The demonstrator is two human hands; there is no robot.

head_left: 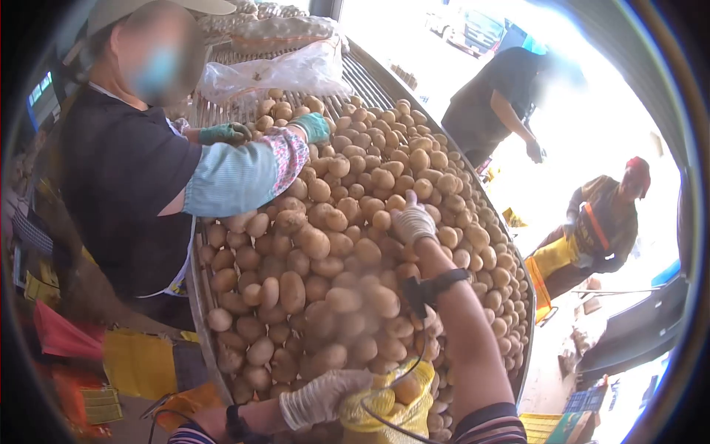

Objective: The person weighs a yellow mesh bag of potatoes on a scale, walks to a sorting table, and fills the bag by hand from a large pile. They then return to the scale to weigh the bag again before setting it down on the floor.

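In a whitish glove, my left hand [322, 399] is at the bottom, closed on the rim of a yellow mesh bag [388, 418]. A few potatoes show inside the bag's mouth. My right hand [413, 222], also gloved, reaches out over the heap of potatoes [340, 222] and touches those around it. Its fingers look apart, with part of them hidden by the hand itself. The potatoes cover a slatted metal sorting table [370, 70]. Dark bands circle both my wrists, and a thin cable runs across the bag.
A co-worker [126, 177] in teal gloves handles potatoes on the left. Clear plastic [281, 74] and filled sacks [281, 33] lie at the far end. Two other people stand beyond the table's right edge. Yellow and orange bags [137, 362] hang at lower left.
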